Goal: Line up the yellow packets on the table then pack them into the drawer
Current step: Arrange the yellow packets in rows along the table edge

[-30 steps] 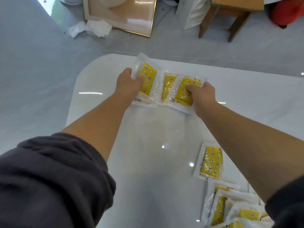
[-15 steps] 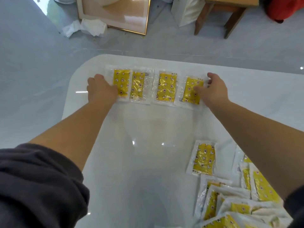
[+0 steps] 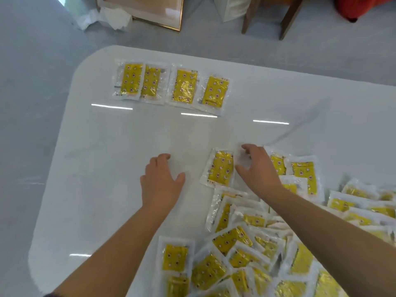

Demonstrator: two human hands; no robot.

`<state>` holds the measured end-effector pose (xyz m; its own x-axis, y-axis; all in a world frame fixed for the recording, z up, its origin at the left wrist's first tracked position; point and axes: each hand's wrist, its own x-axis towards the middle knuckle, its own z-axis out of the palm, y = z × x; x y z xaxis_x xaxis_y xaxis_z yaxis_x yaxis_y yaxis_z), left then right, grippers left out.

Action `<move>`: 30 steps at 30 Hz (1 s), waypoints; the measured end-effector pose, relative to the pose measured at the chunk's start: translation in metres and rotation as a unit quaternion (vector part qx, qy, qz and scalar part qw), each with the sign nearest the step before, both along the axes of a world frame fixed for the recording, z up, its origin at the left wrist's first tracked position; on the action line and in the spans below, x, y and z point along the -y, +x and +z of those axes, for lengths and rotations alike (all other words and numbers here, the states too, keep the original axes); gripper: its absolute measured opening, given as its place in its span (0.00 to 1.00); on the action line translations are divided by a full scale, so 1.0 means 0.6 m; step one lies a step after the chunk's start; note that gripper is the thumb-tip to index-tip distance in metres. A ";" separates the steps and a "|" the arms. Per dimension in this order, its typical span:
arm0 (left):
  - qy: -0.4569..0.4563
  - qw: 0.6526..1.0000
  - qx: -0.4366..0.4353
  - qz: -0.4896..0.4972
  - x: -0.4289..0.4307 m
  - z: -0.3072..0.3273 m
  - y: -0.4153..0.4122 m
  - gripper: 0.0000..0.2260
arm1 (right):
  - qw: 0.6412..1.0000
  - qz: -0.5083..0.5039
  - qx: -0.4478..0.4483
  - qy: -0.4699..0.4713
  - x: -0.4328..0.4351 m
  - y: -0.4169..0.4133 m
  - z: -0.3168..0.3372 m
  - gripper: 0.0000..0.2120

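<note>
Several yellow packets in clear wrap lie side by side in a row [image 3: 171,86] near the far left corner of the white table [image 3: 102,168]. A loose heap of more packets [image 3: 267,254] covers the near right part. My left hand [image 3: 161,181] hovers over bare tabletop with relaxed fingers, holding nothing. My right hand [image 3: 257,168] is at the heap's far edge; its fingers and thumb curl round a pale packet [image 3: 242,160], right next to a single yellow packet [image 3: 221,168]. No drawer is in view.
The table's rounded corner and left edge drop to a grey floor. Beyond the far edge stand a framed picture [image 3: 150,9], crumpled white paper [image 3: 107,18], a white bag [image 3: 233,7], wooden stool legs [image 3: 287,18] and a red object [image 3: 360,7].
Both hands have let go of the far row and drawn back toward me. The right hand now takes hold of a packet at the heap; more of the heap shows.
</note>
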<state>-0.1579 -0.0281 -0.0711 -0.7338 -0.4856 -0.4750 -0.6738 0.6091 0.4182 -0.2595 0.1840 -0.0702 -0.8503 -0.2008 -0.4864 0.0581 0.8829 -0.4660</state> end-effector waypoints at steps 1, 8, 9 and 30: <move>0.007 1.000 0.005 0.001 -0.026 -0.001 0.008 0.25 | 1.000 -0.007 0.005 0.000 -0.011 0.009 0.001 0.26; -0.055 0.998 0.018 -0.019 -0.167 -0.018 -0.045 0.34 | 0.991 0.065 0.118 0.015 -0.081 0.052 0.000 0.20; -0.076 0.996 0.029 -0.023 -0.180 -0.021 -0.059 0.36 | 0.988 0.082 0.127 0.023 -0.086 0.055 -0.003 0.19; 0.229 0.951 -0.044 0.203 -0.051 -0.002 0.018 0.11 | 0.965 0.109 0.189 -0.143 -0.082 0.047 0.010 0.07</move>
